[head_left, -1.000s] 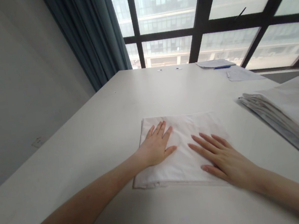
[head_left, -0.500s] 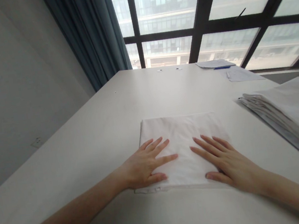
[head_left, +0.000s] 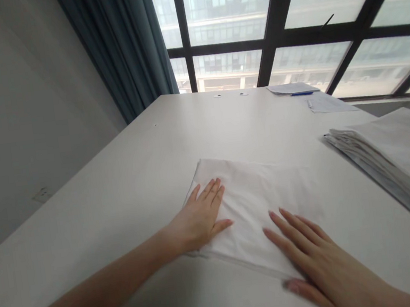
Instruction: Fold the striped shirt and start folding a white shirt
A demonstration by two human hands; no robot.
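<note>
Folded white cloth (head_left: 257,187) lies flat on the white table (head_left: 145,156), near the person and slightly skewed, so its near edge slants away toward the left. The left hand (head_left: 200,217) is open, palm down, fingers together and pressed on the cloth's left part, with the thumb spread along the near edge. The right hand (head_left: 311,255) is also open and flat, fingers pointing far-left, covering the cloth's near right corner; its thumb lies on bare table just off the near edge.

Left of the cloth the tabletop runs bare to the table's left edge, which lies along the grey wall (head_left: 13,108). Beyond the far edge of the cloth the surface is open up to the papers (head_left: 330,103) and a blue pen (head_left: 301,93) at the far side by the window (head_left: 283,2). To the right, a stack of folded cloths (head_left: 398,163) sits apart from the cloth, a strip of bare table between them. A dark curtain (head_left: 119,49) hangs at the far left corner.
</note>
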